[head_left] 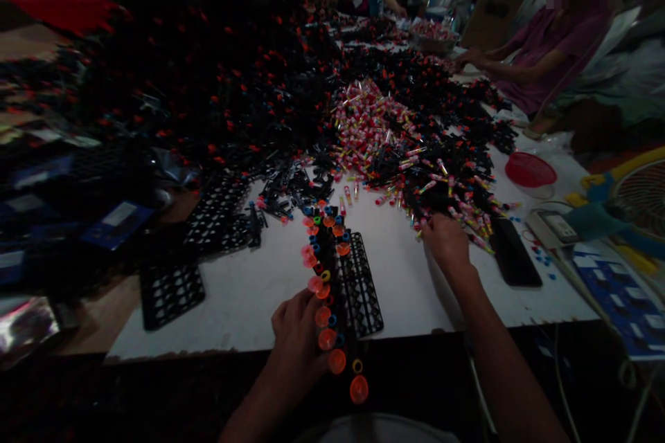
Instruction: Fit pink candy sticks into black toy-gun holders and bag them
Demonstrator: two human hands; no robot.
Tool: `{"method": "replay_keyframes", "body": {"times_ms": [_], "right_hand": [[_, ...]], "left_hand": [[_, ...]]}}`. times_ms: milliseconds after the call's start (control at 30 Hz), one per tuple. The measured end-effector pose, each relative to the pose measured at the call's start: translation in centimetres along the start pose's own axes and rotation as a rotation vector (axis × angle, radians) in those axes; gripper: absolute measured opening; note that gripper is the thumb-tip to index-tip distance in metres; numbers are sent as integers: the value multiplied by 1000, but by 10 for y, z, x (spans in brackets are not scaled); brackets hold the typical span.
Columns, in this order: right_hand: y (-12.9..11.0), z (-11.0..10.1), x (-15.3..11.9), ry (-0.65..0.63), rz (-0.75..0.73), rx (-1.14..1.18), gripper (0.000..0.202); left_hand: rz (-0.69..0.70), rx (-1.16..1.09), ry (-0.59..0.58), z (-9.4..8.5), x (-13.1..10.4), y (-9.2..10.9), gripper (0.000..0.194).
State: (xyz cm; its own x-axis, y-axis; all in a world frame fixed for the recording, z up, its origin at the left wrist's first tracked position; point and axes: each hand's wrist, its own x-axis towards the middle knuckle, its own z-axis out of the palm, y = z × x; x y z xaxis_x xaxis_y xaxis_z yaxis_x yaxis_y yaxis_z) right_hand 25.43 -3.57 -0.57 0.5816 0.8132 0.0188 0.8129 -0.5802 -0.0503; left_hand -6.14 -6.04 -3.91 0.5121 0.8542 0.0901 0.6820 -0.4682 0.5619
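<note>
My left hand [298,336] is closed around the side of a long stack of black toy pieces with orange suction cups [323,317] and small blue, yellow and red rings. This stack runs away from me beside a black plastic grid tray [362,284]. Over at the right, my right hand [447,243] has its fingers pinched together at the near edge of a pile of small pink-and-yellow printed tubes [366,126] mixed with black pieces. Whatever lies between those fingertips is hidden.
A large heap of black parts with orange tips [208,76] covers the left and back. Another grid tray [172,294] lies at left. On the right are a phone [514,252], a red basket [530,169] and a fan [641,194]. Two people [551,55] sit across the table.
</note>
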Motion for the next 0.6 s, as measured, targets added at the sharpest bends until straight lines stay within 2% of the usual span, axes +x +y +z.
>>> {"method": "replay_keyframes", "body": {"times_ms": [67,100,133,200,233,300,333,433,533,600], "right_hand": [[-2,2,-7,-25,1,-1,25],[-3,3,-9,-34,-2,3,25],[-3,2,-9,-31,-8,8,26],[-2,0,-8,-19,-28,14,25],[-1,-1,-8,-16,-42,20,23],[-1,-4,-10,-20,-71,89,17],[-2,-4,-14,-42,-87,172,16],[-14,0,-33,-208,-120,646,16],[-39,13,-55,-449,-125,1200,25],[-57,23,-65,-530,-120,1411,31]], "left_hand": [[14,-163,-53,-21,4,-5,40],[-14,-243,-23,-33,10,-6,33],[-78,-296,22,-46,18,-6,29],[-189,-322,213,-72,40,2,29],[-175,-307,291,-83,54,9,30],[9,-267,368,-100,83,27,33],[125,-233,346,-106,97,36,34],[378,-106,119,-107,134,60,36],[470,14,-85,-96,155,73,36],[464,98,-149,-89,159,76,39]]}}
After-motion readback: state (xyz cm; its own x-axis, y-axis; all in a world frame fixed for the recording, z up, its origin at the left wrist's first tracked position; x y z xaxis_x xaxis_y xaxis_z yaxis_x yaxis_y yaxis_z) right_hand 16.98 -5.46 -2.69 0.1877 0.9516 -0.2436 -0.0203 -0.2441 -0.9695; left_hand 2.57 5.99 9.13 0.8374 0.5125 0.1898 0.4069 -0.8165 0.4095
